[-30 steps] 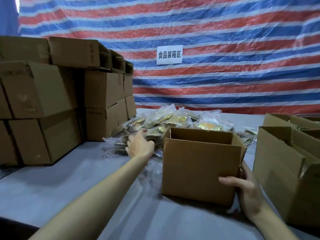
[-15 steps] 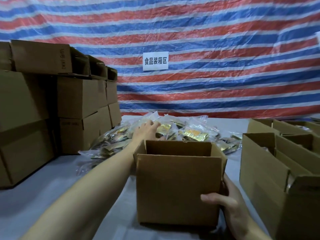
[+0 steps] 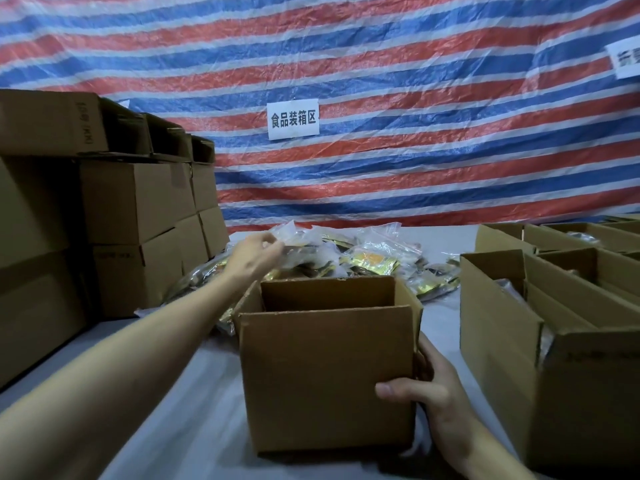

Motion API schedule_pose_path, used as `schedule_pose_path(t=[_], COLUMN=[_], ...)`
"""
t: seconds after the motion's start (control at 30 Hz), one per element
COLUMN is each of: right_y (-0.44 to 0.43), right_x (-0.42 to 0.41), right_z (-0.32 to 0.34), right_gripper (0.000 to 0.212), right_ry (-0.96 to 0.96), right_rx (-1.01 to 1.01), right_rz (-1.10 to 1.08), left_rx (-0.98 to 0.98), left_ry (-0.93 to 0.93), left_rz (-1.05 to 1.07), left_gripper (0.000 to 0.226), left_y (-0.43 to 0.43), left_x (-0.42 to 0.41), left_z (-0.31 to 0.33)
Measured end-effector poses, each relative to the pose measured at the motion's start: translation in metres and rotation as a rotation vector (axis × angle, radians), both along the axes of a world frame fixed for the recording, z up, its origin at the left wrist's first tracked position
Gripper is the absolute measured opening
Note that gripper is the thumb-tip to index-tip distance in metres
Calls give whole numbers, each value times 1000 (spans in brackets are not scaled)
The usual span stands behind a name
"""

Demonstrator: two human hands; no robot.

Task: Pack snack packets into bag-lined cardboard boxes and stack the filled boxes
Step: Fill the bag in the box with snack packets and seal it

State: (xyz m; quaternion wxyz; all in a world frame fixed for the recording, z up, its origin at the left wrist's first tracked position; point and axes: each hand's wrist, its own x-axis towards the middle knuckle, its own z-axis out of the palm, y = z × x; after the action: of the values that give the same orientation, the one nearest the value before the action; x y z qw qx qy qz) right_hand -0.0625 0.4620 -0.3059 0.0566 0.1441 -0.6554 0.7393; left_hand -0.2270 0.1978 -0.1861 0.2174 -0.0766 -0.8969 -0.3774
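Now my right hand (image 3: 426,386) grips the open brown box (image 3: 325,375); left hand (image 3: 254,252) touches clear packets (image 3: 374,261), grip unclear; grey bench (image 3: 156,427), striped tarp (image 3: 381,81).

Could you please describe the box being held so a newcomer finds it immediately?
Below the white sign on the striped tarp lie piled snack packets. Before them stands one open box. Unlike the stacked boxes left and rows right, it stands alone, gripped by the right hand.
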Motion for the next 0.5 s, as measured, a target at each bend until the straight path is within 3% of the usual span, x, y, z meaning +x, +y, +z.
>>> schedule_pose_path(t=[0.23,0.33,0.43,0.5], right_y=[-6,-4,-4,-3], right_x=[3,2,1,1], right_z=[3,1,0,0], right_gripper=[86,87,90,89], right_ry=[13,14,18,24], right_rx=[-25,-34,-22,-15], right_rz=[-36,-30,-21,-18], left_rx=[-83,175,562,719], left_ry=[-81,-70,-213,-302], left_rz=[72,172,256,246], left_gripper=[32,35,35,30], left_y=[-45,-51,-59,-67], left_x=[26,34,46,59], left_z=[-14,-13,-10,-15])
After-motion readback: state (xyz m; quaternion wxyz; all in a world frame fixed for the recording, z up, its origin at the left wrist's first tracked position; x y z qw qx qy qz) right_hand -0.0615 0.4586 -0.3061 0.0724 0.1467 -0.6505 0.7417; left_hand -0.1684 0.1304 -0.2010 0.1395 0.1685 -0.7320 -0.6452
